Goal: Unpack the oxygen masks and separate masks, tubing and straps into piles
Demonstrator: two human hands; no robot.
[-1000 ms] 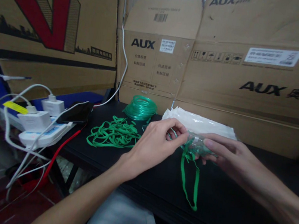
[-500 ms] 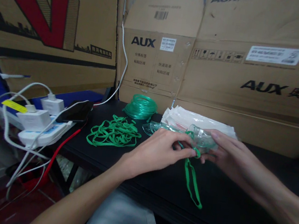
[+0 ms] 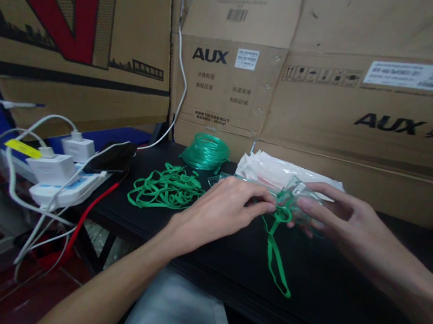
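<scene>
Over the black table [image 3: 326,300], my two hands meet around a clear plastic mask [image 3: 295,196] with a green elastic strap [image 3: 278,254] hanging from it. My left hand [image 3: 221,206] pinches the strap where it joins the mask. My right hand [image 3: 335,216] grips the mask from the right, fingers curled on it. The strap's loop trails down onto the table toward me. A pile of loose green straps [image 3: 165,189] lies left of my left hand.
A coil of green tubing [image 3: 205,153] and a stack of white plastic packets [image 3: 281,169] sit at the table's back edge. Large cardboard boxes [image 3: 374,99] wall the back. At left, a power strip with chargers [image 3: 58,175], cables and a phone [image 3: 112,159].
Both hands turned the mask and shifted slightly; my left fingers moved from above the mask to the strap's attachment, and the hanging loop swung a little.
</scene>
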